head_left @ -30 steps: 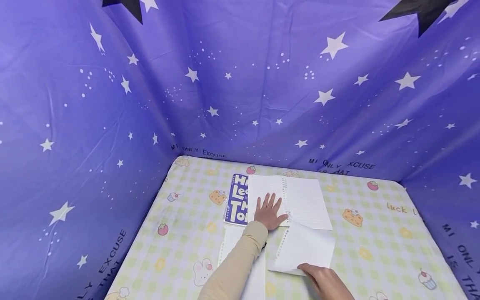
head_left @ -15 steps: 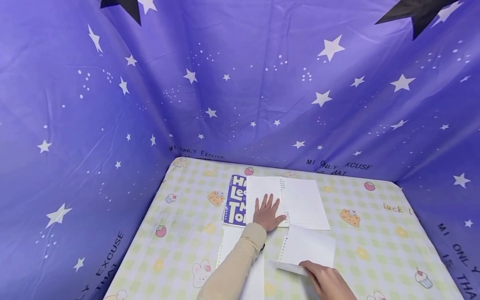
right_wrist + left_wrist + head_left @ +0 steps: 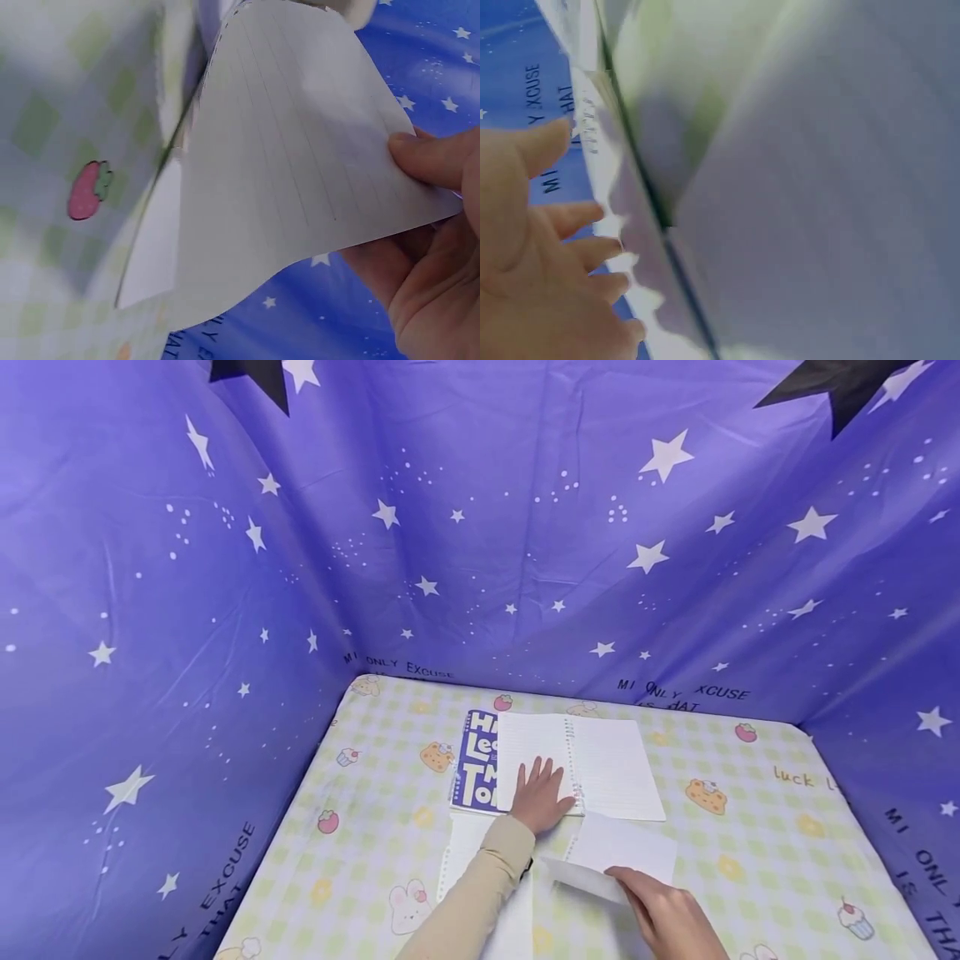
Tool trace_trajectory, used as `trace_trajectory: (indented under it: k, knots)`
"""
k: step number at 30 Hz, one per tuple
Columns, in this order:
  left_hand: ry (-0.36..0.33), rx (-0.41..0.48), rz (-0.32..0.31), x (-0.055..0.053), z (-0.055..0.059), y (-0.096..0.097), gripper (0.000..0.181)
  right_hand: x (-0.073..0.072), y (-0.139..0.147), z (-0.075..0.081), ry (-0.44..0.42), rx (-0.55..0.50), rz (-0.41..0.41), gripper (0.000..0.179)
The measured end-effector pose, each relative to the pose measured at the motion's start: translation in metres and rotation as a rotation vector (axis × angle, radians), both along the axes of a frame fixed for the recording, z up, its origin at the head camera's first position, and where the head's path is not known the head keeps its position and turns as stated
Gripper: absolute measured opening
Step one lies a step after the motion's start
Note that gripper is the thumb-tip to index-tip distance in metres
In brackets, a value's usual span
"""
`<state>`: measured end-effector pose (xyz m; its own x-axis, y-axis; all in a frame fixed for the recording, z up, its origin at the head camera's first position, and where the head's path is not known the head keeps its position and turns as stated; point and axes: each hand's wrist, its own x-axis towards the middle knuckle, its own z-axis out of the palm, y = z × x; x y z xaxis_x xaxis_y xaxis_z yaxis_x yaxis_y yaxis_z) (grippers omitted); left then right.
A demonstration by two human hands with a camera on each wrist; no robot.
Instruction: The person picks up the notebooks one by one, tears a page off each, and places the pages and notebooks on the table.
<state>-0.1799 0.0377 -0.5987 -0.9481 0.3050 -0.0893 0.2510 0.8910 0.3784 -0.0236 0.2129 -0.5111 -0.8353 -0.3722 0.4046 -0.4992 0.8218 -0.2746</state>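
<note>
My left hand rests with fingers spread on the left page of an open spiral notebook with lined white pages. In the left wrist view the same hand lies over the paper, holding nothing. My right hand pinches a lined sheet with punched holes along one side, thumb on one face and fingers behind. The near end of this sheet is lifted and bent up; its far end lies just below the notebook. A white piece of paper shows beside it; whether it is separate I cannot tell.
A purple cover with white letters shows under the notebook's left side. Another punched white sheet lies partly beneath my left forearm. The checked tablecloth covers the table, and purple star-printed curtains surround it.
My right hand has raised the sheet's near edge and moved slightly away from me, so the sheet bends more. My left hand stays on the notebook page.
</note>
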Motion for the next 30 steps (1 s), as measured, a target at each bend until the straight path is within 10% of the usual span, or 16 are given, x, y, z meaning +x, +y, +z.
trace_trajectory:
  k: [11, 21, 30]
  knots:
    - [-0.028, 0.013, -0.036, 0.006, 0.001, -0.008, 0.058, 0.001, 0.003, 0.020, 0.076, -0.013, 0.000, 0.044]
    - [-0.199, 0.696, -0.091, 0.041, 0.037, -0.026, 0.036, -0.003, 0.008, 0.035, 0.133, -0.094, -0.041, 0.045]
    - [-0.267, 0.987, -0.085, 0.085, 0.042, -0.028, 0.035, -0.007, 0.015, 0.043, 0.139, -0.138, -0.113, 0.042]
